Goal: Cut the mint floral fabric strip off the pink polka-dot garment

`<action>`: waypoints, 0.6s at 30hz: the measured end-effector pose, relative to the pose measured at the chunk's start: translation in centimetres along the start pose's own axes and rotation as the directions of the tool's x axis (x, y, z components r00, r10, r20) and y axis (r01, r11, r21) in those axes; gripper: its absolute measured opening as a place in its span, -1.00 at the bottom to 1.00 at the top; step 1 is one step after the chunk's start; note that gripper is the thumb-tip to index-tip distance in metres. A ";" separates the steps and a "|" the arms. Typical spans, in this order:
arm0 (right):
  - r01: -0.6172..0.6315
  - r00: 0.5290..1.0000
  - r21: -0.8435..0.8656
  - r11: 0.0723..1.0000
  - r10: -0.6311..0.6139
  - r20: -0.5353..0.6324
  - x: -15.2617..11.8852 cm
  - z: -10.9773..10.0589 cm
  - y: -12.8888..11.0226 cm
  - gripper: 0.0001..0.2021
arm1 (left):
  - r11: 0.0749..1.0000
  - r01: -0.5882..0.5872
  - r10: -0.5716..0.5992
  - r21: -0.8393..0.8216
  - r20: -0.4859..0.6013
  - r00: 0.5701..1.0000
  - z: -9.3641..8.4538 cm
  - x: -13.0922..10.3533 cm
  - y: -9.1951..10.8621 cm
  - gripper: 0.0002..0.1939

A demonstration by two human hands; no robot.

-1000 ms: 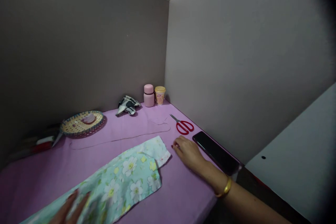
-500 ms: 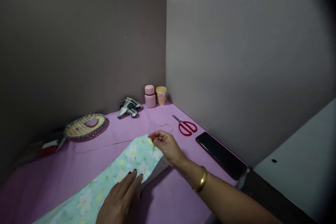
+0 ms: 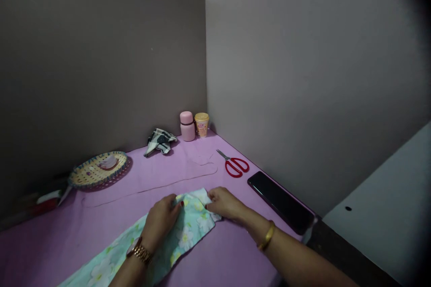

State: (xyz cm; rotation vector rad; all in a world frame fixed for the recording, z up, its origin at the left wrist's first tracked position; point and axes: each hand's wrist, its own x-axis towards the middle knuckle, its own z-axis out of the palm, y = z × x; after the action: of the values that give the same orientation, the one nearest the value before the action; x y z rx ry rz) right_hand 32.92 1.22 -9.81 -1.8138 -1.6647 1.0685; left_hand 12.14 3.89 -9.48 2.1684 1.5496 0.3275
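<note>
A mint-green fabric strip with white and yellow flowers runs from the lower left to the middle of the pink-purple tablecloth. At its far edge my left hand grips the cloth between thumb and fingers. My right hand pinches the strip's right end, where a paler underside shows in a small fold. Beyond the hands, a long thin thread trails across the table. Red-handled scissors lie to the right of the thread, blades pointing away.
A black phone lies along the right edge. At the back stand a pink flask and a yellow-lidded cup, beside a crumpled plaid cloth. On the left sits a woven basket holding small items. Grey partitions rise behind.
My left hand has gone from lying flat on the fabric to gripping its far edge. My right hand has lowered the raised end, which now lies nearer the table. The view has shifted slightly.
</note>
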 end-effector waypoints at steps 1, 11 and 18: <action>0.008 0.998 0.013 1.000 -0.009 0.067 -0.4 -0.4 0.3 -0.91 | 0.999 -0.013 0.016 -0.047 0.071 0.997 0.0 0.0 -0.1 -0.70; -0.020 0.994 0.440 0.898 -0.029 0.105 1.7 0.7 0.4 -0.88 | 0.830 -0.008 0.206 -0.558 0.292 0.934 -0.5 1.0 1.4 -0.57; 0.104 0.979 0.659 0.745 -0.193 0.063 1.4 0.5 -1.0 -0.83 | 0.760 -0.130 0.236 -0.636 0.084 0.968 -0.8 2.8 2.2 -0.68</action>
State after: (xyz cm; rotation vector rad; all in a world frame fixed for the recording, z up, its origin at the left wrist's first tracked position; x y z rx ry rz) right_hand 31.91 2.69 -9.66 -1.1507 -1.2334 1.4837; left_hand 14.56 6.14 -7.88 1.7485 0.9428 0.6204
